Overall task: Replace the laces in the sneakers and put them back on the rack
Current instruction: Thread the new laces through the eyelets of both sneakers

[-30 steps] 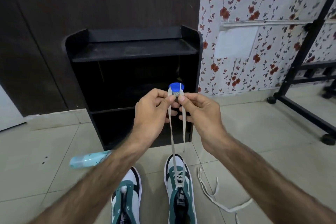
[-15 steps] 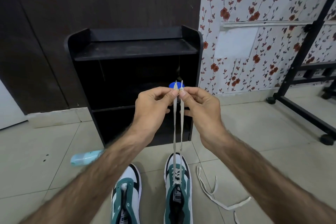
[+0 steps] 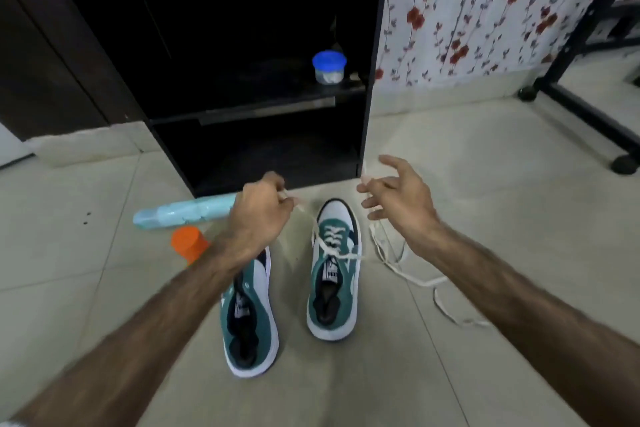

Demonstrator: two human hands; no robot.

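Observation:
Two green-and-white sneakers stand on the tiled floor, toes toward the black rack (image 3: 370, 45). The right sneaker (image 3: 334, 274) has a white lace (image 3: 320, 241) threaded through its lower eyelets. My left hand (image 3: 258, 215) pinches one end of that lace, just left of the toe. The other end lies across the shoe's right side. My right hand (image 3: 398, 199) hovers right of the toe with fingers spread, a blurred white strip by its fingertips. The left sneaker (image 3: 249, 315) has no lace and is partly hidden by my left forearm. A loose white lace (image 3: 408, 276) lies on the floor to the right.
A blue-lidded jar (image 3: 329, 68) sits on the rack's middle shelf. A light blue bottle (image 3: 183, 215) lies on the floor beside an orange cap (image 3: 188, 243), left of the shoes. A black metal frame on wheels (image 3: 588, 114) stands at the right.
Both hands dropped from in front of the rack to just above the shoes and moved apart. The right hand opened and its lace end came free. The view tilted down.

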